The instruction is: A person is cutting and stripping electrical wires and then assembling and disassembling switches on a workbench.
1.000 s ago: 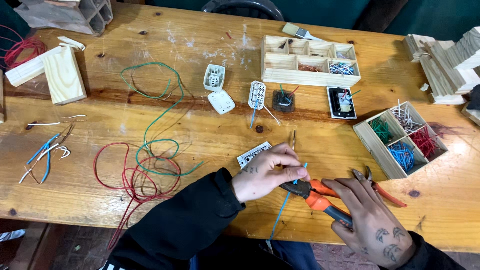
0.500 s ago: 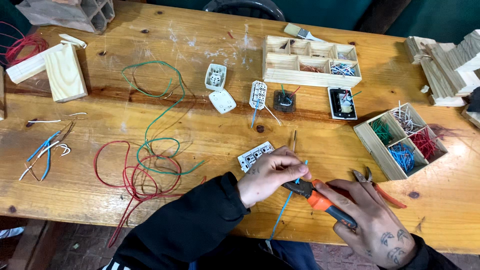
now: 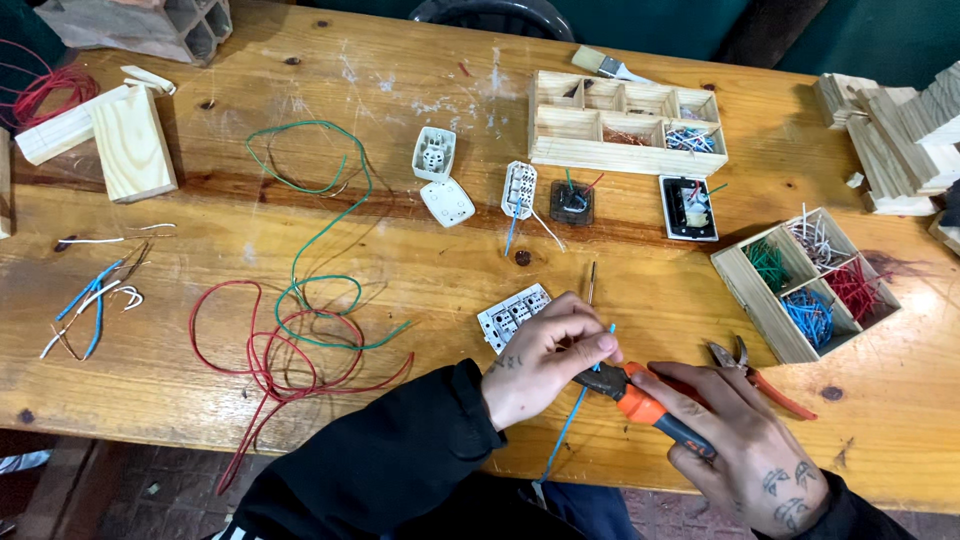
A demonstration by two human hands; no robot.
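Note:
My left hand (image 3: 545,355) pinches a thin blue wire (image 3: 566,428) whose end sticks up past my fingers and whose tail hangs over the table's front edge. My right hand (image 3: 738,445) grips the orange-and-black handles of a wire stripper (image 3: 640,397), its dark jaws meeting the wire beside my left fingertips. A white socket module (image 3: 512,315) lies just behind my left hand, and a thin screwdriver (image 3: 592,282) lies next to it.
Orange-handled pliers (image 3: 752,368) lie right of my hands. A wooden tray of coloured wire pieces (image 3: 757,292) stands at right, a compartment box (image 3: 560,152) at the back. Red wire (image 3: 270,362) and green wire (image 3: 322,240) loop at left. Socket parts (image 3: 435,153) lie mid-table.
Both hands have shifted slightly to the left along the front edge, still holding the wire and the stripper. Nothing else moved.

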